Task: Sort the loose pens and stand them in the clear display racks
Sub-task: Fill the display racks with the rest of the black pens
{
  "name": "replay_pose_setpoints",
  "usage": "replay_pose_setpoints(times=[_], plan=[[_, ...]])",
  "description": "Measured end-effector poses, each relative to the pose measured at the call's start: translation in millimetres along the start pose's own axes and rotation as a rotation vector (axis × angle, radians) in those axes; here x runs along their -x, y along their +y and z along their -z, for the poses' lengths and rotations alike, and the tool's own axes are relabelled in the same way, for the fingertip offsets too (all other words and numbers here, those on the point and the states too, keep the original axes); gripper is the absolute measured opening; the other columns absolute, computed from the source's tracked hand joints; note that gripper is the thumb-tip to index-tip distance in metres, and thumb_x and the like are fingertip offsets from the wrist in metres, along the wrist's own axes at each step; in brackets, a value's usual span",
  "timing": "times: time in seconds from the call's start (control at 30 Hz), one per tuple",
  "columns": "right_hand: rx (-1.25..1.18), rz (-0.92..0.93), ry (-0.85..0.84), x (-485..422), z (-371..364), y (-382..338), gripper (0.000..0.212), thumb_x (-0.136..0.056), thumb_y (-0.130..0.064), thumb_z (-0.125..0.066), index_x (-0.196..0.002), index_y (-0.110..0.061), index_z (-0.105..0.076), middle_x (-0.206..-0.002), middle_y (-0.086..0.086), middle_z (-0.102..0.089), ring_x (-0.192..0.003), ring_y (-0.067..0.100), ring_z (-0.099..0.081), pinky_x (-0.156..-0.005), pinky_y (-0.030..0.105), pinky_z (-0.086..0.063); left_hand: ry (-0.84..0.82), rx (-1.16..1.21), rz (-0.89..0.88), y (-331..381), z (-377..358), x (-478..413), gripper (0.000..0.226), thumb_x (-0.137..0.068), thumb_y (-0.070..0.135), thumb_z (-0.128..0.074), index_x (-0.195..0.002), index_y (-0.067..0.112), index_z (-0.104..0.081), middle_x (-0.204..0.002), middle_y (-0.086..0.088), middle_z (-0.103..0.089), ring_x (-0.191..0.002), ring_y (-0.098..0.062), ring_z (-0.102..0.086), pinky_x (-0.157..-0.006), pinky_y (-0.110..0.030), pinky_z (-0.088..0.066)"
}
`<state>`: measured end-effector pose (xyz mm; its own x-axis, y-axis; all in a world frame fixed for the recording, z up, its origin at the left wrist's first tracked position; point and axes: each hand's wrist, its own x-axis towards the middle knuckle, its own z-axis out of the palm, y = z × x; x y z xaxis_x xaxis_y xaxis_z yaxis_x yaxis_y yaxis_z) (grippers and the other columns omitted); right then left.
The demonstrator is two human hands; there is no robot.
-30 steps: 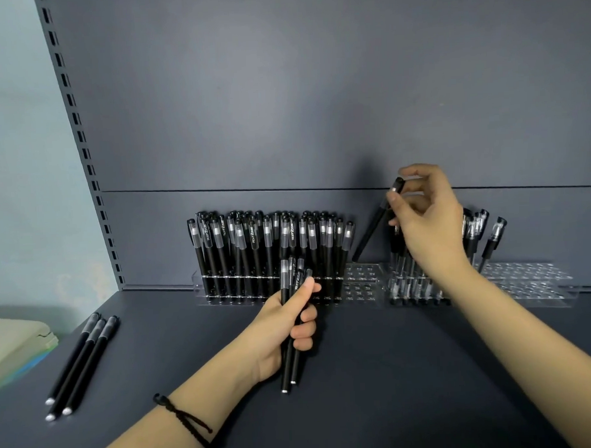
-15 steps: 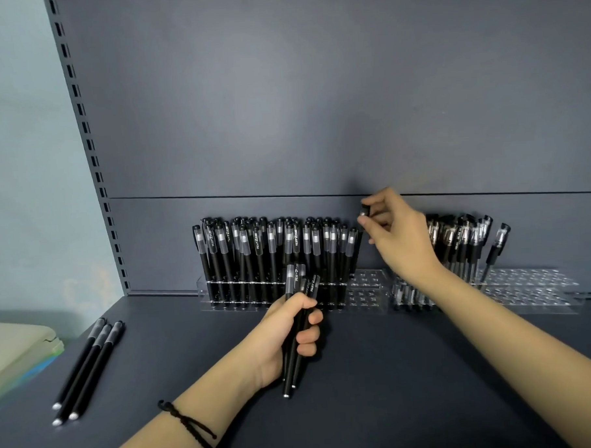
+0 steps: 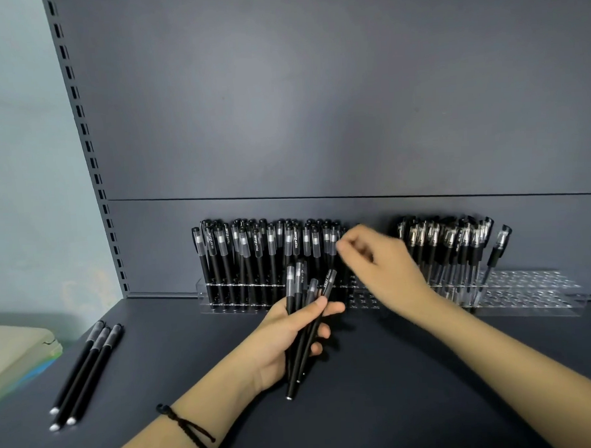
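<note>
Open holes along the right rack (image 3: pixel 533 283); left rack (image 3: pixel 204 295) dense with upright pens (image 3: pixel 259 256); front shelf (image 3: pixel 396 388) bare

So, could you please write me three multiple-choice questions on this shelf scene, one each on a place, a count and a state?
1. Where do the loose pens lie?
A. on the dark surface, left of the clear racks
B. right of the racks
C. inside a rack

2. How many loose pens lie there?
A. two
B. three
C. five

3. What is the left hand doing?
A. resting flat
B. gripping a bunch of pens
C. holding a cloth

Answers:
1 A, they lie side by side near the left edge, away from the racks.
2 B, three white tips show at their near ends.
3 B, its fingers curl round several black pens.
</note>
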<state>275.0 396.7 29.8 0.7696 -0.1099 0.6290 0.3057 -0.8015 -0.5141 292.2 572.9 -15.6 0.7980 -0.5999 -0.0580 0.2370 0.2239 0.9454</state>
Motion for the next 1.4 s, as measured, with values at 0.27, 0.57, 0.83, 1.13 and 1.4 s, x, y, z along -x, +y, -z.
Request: replay_pose_setpoints(times=[0.27,0.57,0.83,1.13,1.4], plan=[[-0.418,-0.261,-0.34,7.5,-7.5,-9.3,0.018,-0.094,-0.021,-0.061,-0.106,-0.009,-0.066,-0.091,0.01,-0.071,-0.068,0.003,-0.065,-0.052,0.021,-0.05,-0.032,-0.032,-0.013,2.0,1.3,0.7,0.031,-0.088,0.029,-0.061,-0.114,0.013,-0.067,-0.107,-0.005,-0.074,-0.065,-0.008,-0.066,-0.056,-0.021,-0.051],[-0.648,-0.199,0.169,-6.9,6.4,-11.8,0.029,-0.098,0.001,-0.044,-0.118,-0.02,-0.046,-0.093,0.005,-0.069,-0.07,0.007,-0.063,-0.052,0.021,-0.052,0.11,0.048,0.037,1.7,2.5,-3.4,0.031,-0.088,0.037,-0.062,-0.105,0.011,-0.059,-0.084,-0.004,-0.074,-0.045,-0.007,-0.05,-0.04,-0.017,-0.038],[-0.208,-0.005,0.327,-20.8,27.1,20.7,0.024,-0.1,-0.005,-0.043,-0.114,-0.024,-0.043,-0.09,-0.008,-0.064,-0.072,0.002,-0.059,-0.068,0.037,-0.055,0.103,0.092,0.072,-2.0,6.8,-8.5,0.027,-0.093,0.027,-0.061,-0.111,0.008,-0.053,-0.062,0.001,-0.049,-0.043,-0.007,-0.033,-0.038,-0.018,-0.028],[-0.215,-0.013,0.345,-25.7,14.7,26.1,0.023,-0.099,-0.004,-0.045,-0.111,-0.023,-0.043,-0.091,-0.003,-0.065,-0.072,0.005,-0.06,-0.067,0.043,-0.056,0.049,0.084,0.115,4.1,6.3,-5.1,0.008,-0.093,0.007,-0.042,-0.085,0.009,-0.044,-0.057,-0.001,-0.056,-0.041,-0.009,-0.038,-0.039,-0.018,-0.033],[-0.069,0.039,0.218,-24.8,13.0,32.3,0.022,-0.097,-0.007,-0.049,-0.117,-0.015,-0.052,-0.09,-0.005,-0.065,-0.076,0.011,-0.064,-0.067,0.037,-0.055,0.123,0.173,0.067,0.5,5.0,-5.8,0.009,-0.095,0.007,-0.058,-0.098,0.011,-0.05,-0.093,-0.014,-0.073,-0.054,-0.014,-0.057,-0.045,-0.023,-0.047]])
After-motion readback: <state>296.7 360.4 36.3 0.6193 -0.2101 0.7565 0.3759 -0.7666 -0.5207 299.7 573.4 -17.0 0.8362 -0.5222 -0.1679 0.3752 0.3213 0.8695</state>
